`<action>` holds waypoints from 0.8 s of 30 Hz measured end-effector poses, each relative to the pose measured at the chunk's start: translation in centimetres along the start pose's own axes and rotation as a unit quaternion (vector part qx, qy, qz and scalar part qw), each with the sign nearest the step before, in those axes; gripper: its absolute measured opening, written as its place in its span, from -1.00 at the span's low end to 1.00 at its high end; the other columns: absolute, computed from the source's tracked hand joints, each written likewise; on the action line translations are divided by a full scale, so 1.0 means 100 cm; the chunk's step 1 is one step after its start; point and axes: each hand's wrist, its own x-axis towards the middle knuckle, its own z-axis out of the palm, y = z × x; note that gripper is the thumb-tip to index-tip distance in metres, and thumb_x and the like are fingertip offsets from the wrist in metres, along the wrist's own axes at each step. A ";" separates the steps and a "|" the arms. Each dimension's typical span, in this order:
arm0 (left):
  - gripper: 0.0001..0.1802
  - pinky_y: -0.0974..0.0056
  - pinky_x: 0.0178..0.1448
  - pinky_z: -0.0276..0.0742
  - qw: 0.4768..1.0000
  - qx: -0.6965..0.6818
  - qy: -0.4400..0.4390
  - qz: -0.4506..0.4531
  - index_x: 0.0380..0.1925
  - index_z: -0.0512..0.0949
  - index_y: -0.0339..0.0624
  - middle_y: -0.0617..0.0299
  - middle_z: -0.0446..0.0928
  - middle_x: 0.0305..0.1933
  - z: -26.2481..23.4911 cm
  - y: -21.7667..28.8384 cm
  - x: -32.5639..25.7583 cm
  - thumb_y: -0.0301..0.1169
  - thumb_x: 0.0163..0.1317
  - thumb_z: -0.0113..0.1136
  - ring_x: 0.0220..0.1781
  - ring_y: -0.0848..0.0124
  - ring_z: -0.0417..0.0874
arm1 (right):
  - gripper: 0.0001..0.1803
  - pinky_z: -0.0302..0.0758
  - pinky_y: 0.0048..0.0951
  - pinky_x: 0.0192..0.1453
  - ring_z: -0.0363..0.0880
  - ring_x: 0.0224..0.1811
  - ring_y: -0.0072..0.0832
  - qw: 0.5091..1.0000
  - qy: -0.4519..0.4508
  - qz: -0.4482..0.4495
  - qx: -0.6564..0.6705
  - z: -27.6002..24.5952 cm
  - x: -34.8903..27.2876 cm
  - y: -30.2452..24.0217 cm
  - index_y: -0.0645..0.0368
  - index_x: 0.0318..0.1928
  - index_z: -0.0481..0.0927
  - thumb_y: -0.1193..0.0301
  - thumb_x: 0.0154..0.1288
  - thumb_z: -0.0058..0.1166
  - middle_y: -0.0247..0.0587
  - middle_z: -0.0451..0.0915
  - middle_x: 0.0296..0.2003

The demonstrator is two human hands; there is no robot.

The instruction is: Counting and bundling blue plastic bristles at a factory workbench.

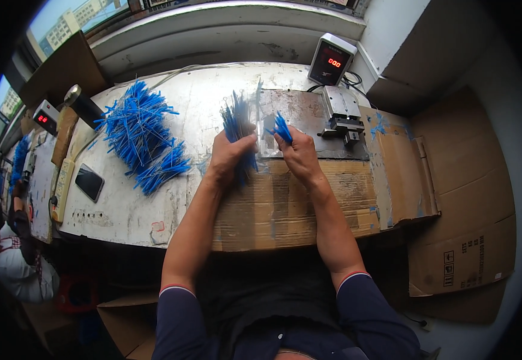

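My left hand (pixel 228 157) is closed around an upright bundle of thin blue strips with fine wire-like ends (pixel 237 117), a little blurred. Beside it, my right hand (pixel 301 157) grips a smaller bunch of short blue pieces (pixel 281 127) between thumb and fingers. The two hands are apart, over the front of a metal plate (pixel 300 105) and a cardboard sheet (pixel 285 204). To the left on the white worktable (pixel 123 210) lies a large loose pile of similar blue strips (pixel 135 129).
A metal fixture (pixel 342 111) stands right of the plate, with a red-lit display box (pixel 331 60) behind it. A phone (pixel 89 182) and a power strip (pixel 63 189) lie at the left. Large cardboard (pixel 465 192) leans at the right. Another person (pixel 24 273) sits far left.
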 end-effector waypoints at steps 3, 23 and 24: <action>-0.58 0.33 -0.20 0.58 0.997 -0.028 -0.058 -0.040 0.02 0.54 -0.27 0.23 0.59 -0.32 -0.001 0.007 -0.005 -0.41 0.19 0.41 -0.34 0.44 0.65 | -0.84 0.18 -0.62 -0.63 0.27 -0.68 -0.81 0.943 0.043 0.141 0.297 -0.005 0.000 -0.010 0.21 -0.09 0.72 0.38 0.48 0.25 -0.56 0.47 -0.58; -0.56 0.38 -0.14 0.52 0.979 0.035 -0.171 -0.107 0.02 0.61 -0.29 0.31 0.59 -0.26 0.015 0.005 -0.013 -0.40 0.13 0.44 -0.26 0.50 0.60 | -0.93 0.12 -0.68 -0.63 0.26 -0.67 -0.84 0.893 0.067 0.127 0.426 -0.012 0.004 -0.017 0.17 -0.25 0.74 0.45 0.35 0.36 -0.57 0.52 -0.58; -0.56 0.38 -0.14 0.52 0.979 0.035 -0.170 -0.107 0.02 0.61 -0.29 0.31 0.59 -0.26 0.014 0.006 -0.013 -0.40 0.13 0.44 -0.26 0.50 0.60 | -0.94 0.13 -0.67 -0.62 0.27 -0.67 -0.83 0.885 0.060 0.137 0.441 -0.014 0.004 -0.016 0.18 -0.25 0.74 0.48 0.34 0.35 -0.56 0.53 -0.58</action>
